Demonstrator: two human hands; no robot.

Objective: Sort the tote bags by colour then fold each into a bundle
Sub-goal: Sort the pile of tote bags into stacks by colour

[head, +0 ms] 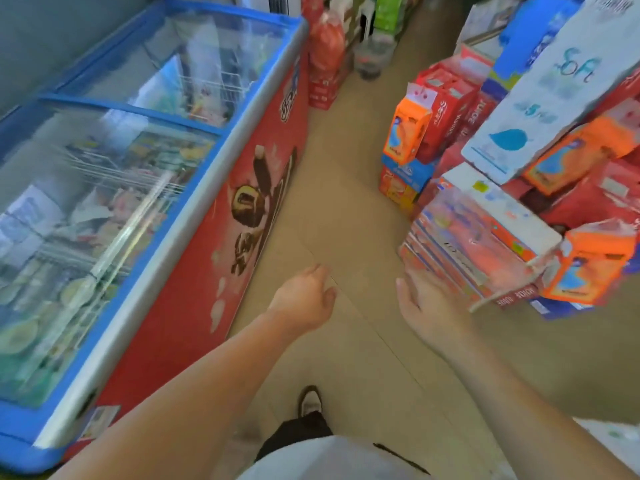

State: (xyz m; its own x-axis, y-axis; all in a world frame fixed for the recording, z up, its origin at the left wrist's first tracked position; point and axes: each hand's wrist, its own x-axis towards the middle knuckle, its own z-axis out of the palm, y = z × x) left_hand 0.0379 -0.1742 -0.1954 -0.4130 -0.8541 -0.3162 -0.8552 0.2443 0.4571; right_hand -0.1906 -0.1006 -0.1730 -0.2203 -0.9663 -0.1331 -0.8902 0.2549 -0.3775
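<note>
Tote bags: whereabouts not to be told from this view; held by neither hand.
Left hand [304, 296]: stretched forward over the floor, back turned up, fingers loosely curled, gripping nothing.
Right hand [429, 306]: reaching ahead and to the right, fingers fairly straight and relaxed, gripping nothing; tips close to the low near corner of the flat pack stack, perhaps brushing it, though motion blur hides any contact.
Flat pack stack [478, 237]: pink-red and pale flat packs piled at the right edge of the aisle, white-topped pack uppermost, tilted in the wide-angle view.
Orange cartons [588, 271]: just beside the stack on its right, with blue figures printed on the fronts; one more [407, 133] further up the aisle, standing on blue and orange boxes.
Red boxes [446, 109]: heaped behind that further orange carton, lettering too blurred to read.
White box [554, 91]: large, leaning over the heap at the upper right, blue print on its face.
Floor [346, 174]: beige tiles, a narrow aisle between freezer and heaped goods.
Chest freezer [249, 209]: along the left of the aisle, red side panel with a chocolate ice-cream picture, blue-framed sliding glass lids [138, 150] closed over wire baskets and packets.
Red sacks [327, 43]: at the far end of the freezer, on red cases.
Shoe [310, 400]: dark with a pale top, on the floor below the arms, dark trouser leg [298, 431] above it.
</note>
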